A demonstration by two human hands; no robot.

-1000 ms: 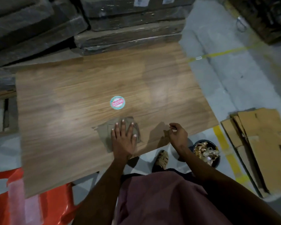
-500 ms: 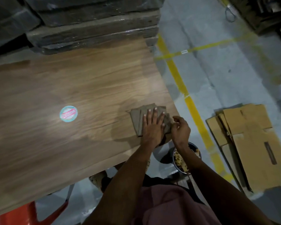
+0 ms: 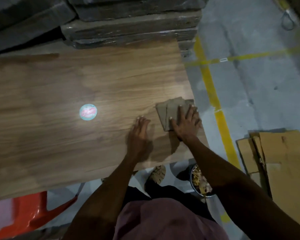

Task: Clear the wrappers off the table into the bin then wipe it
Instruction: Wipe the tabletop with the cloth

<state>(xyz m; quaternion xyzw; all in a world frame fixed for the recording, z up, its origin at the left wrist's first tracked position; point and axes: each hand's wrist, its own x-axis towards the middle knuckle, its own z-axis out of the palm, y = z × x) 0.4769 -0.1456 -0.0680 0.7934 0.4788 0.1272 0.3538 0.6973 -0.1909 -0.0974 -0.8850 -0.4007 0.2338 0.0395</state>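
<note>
A folded brown cloth (image 3: pixel 168 110) lies near the right edge of the wooden table (image 3: pixel 76 144). My right hand (image 3: pixel 186 124) presses flat on it, fingers spread over its right half. Just left of the cloth, my left hand (image 3: pixel 139 129) rests on the bare wood with nothing in it and its fingers loosely apart. A round teal and pink sticker (image 3: pixel 88 112) sits on the tabletop further left. On the floor under the table's near right corner stands a dark bin (image 3: pixel 200 181) holding crumpled wrappers, partly hidden by my right forearm.
Flattened cardboard boxes (image 3: pixel 282 161) lie on the floor at the right, beyond a yellow floor line (image 3: pixel 213 94). Wrapped dark stacks (image 3: pixel 128 30) stand against the table's far edge. A red plastic chair (image 3: pixel 29 217) is at the lower left. My foot (image 3: pixel 157 174) is under the table edge.
The cloth slid from the table's front middle to its right edge under my left hand. My right hand has now taken it over, and my left hand has come off to the left.
</note>
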